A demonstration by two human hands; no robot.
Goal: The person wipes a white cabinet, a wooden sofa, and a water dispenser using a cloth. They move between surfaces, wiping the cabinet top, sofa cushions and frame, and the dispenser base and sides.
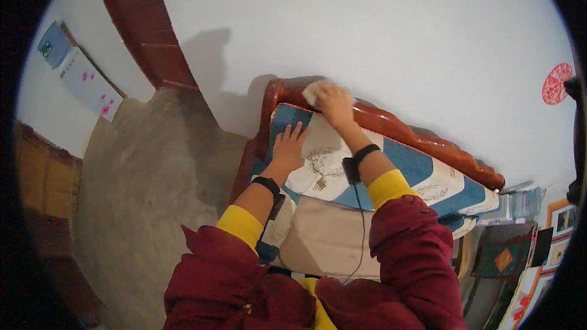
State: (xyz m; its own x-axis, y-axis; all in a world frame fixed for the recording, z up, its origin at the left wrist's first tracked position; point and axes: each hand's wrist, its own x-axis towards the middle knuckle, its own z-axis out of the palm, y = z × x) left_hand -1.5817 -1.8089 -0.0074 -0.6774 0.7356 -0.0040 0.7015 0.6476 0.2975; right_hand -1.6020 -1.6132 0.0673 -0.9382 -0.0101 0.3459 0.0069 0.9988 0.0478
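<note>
My right hand [337, 106] presses a pale cloth [313, 92] onto the glossy red-brown wooden top rail [390, 121] of a sofa, near the rail's left end. Its fingers are bent over the cloth. My left hand [289, 149] rests with fingers spread on the blue and cream backrest cover [321, 156], which bears a printed tree and deer. A beige seat cushion [332, 233] lies below the backrest. Both wrists wear black straps with small dark boxes, and a thin cable hangs from the right one.
A white wall [367, 32] stands right behind the sofa. Grey floor [137, 192] stretches on the left, with a wooden cabinet [46, 178] at the far left. A dark red door frame [137, 23] is at the upper left. Framed pictures [563, 220] appear at the right.
</note>
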